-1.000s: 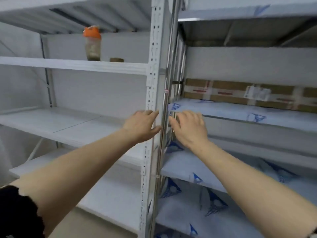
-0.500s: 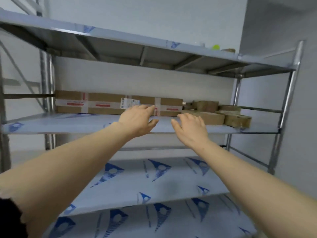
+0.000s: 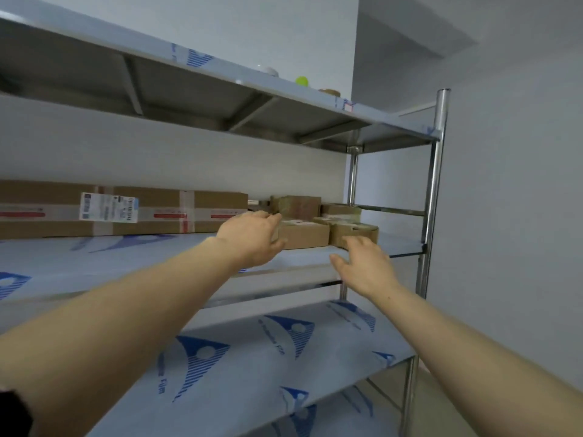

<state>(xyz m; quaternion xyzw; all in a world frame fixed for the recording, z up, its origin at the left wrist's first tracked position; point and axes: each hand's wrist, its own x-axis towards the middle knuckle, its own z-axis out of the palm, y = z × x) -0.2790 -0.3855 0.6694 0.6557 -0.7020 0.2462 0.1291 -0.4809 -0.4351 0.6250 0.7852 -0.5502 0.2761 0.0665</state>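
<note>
A small flat brown cardboard box lies closed and level on the film-covered steel shelf, near its right end, with a long side facing outward. Just beside it on the right sits a squat brown cardboard parcel, wrapped in glossy clear tape, upright and closed.

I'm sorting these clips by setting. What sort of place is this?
Probably a storeroom: a steel shelving rack with protective film on its shelves, a long taped cardboard box bearing a shipping label, and small boxes that the left hand and right hand reach toward.
</note>
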